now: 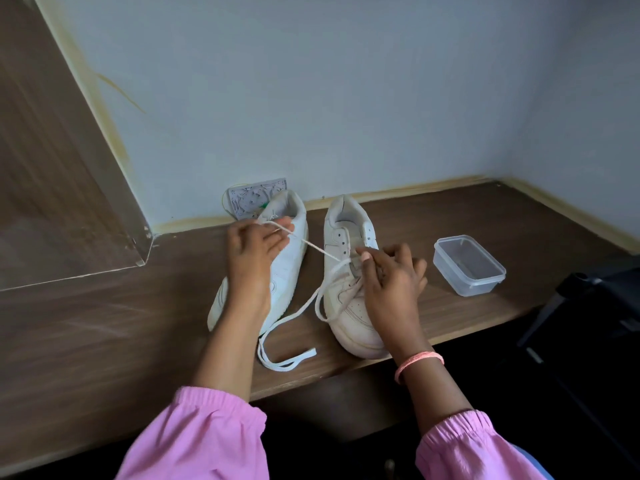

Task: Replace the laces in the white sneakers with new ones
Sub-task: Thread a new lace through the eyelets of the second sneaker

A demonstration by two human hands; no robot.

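Observation:
Two white sneakers stand side by side on the wooden table, toes toward me. My left hand (254, 252) hovers over the left sneaker (287, 261) and pinches one end of a white lace (320, 251), pulled taut up and to the left. That lace runs to the eyelets of the right sneaker (346, 306). My right hand (391, 275) rests on the right sneaker's tongue area, fingers at the eyelets where the lace passes. The lace's slack loops down over the shoe's side and lies on the table (287, 358) near the front edge.
A clear plastic container (467, 265) with a lid sits to the right of the shoes. A small grey electrical box (254, 197) leans against the wall behind the left sneaker. A dark stand (588, 306) is at the far right, beyond the table's edge.

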